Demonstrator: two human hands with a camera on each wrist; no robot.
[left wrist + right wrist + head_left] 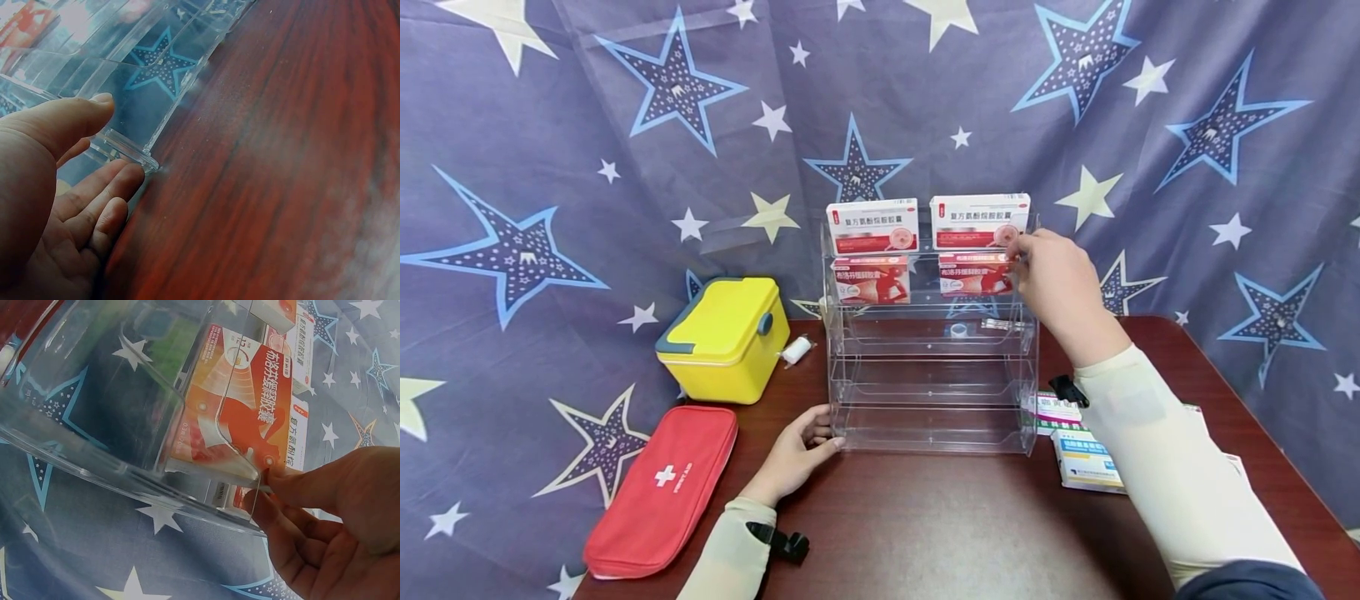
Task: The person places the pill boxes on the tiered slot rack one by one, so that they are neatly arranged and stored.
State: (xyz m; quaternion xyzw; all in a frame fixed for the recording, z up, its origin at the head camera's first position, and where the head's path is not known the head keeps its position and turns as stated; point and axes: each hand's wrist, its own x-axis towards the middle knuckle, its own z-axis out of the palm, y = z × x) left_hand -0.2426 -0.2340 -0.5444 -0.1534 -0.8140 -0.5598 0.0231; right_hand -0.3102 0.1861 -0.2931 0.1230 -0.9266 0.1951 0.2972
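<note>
From the head view, my right hand (1052, 283) pinches the right end of an orange-and-white medicine box (976, 275) on the second tier of the clear acrylic tiered rack (932, 392) on the dark red wooden table (940, 525). My left hand (801, 446) steadies the rack's lower left corner, fingers relaxed.

At the left wrist, my thumb (75, 122) and fingers (103, 190) lie loosely spread around the rack's corner (128, 150).

At the right wrist, my fingertips (281, 481) pinch the box's (244, 419) corner at the shelf edge.
</note>
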